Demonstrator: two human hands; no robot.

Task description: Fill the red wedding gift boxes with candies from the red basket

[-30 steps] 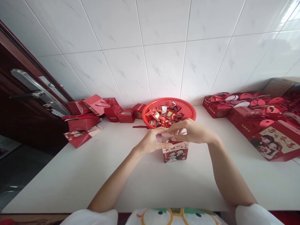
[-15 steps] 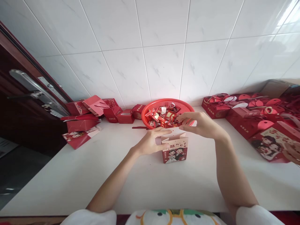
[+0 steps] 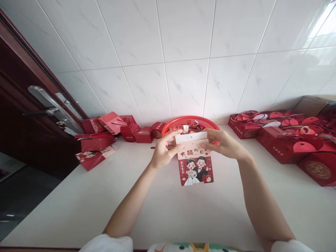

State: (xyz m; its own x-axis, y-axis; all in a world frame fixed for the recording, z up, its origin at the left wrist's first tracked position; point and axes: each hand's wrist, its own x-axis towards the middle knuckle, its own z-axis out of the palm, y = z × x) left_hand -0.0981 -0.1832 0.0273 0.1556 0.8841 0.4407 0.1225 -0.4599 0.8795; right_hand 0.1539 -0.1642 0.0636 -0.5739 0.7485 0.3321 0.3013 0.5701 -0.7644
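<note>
A red and cream gift box (image 3: 196, 168) with a cartoon couple on its front is held up in the middle, its cream top edges brought together. My left hand (image 3: 165, 148) pinches the upper left side of this box. On the upper right side, my right hand (image 3: 223, 144) grips it with thumb in front and fingers behind. Right behind the box stands a red plastic basket (image 3: 210, 122) of wrapped sweets, partly hidden by the box and both hands.
Red boxes (image 3: 97, 144) are piled at the left by a dark door (image 3: 39, 115) with a metal handle. More red boxes (image 3: 288, 145) with ribbons crowd the right side of the white table (image 3: 110, 196). A tiled wall (image 3: 183, 84) rises behind.
The box's open top has come together, and its front now faces me more fully. My right hand has come down from over the basket onto the box. Another person's hand at the right edge is gone.
</note>
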